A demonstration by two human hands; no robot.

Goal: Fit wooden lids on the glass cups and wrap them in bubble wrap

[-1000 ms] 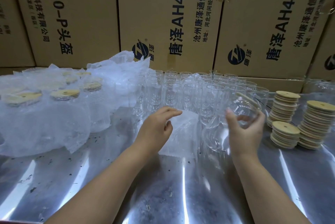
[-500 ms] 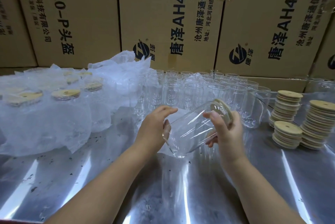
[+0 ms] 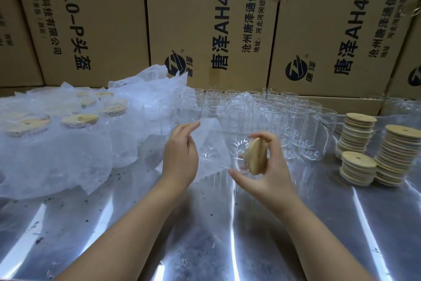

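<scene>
A clear glass cup (image 3: 225,146) lies on its side in the air above the metal table, its mouth closed by a round wooden lid (image 3: 256,156) that faces right. My right hand (image 3: 266,166) grips the lidded end, thumb below and fingers over the top. My left hand (image 3: 181,155) holds the cup's base end and pinches a small sheet of bubble wrap (image 3: 211,144) against it. The sheet hangs around the left half of the glass.
Several bare glass cups (image 3: 262,112) stand in rows behind my hands. Stacks of wooden lids (image 3: 357,144) sit at the right. Wrapped, lidded cups (image 3: 79,121) under loose bubble wrap fill the left. Cardboard boxes (image 3: 205,25) wall the back of the shiny table (image 3: 205,235).
The lidded cup has swung from tilted to lying level between my hands. My right hand shifted onto the lid end, and the bubble wrap sheet has come up against the glass.
</scene>
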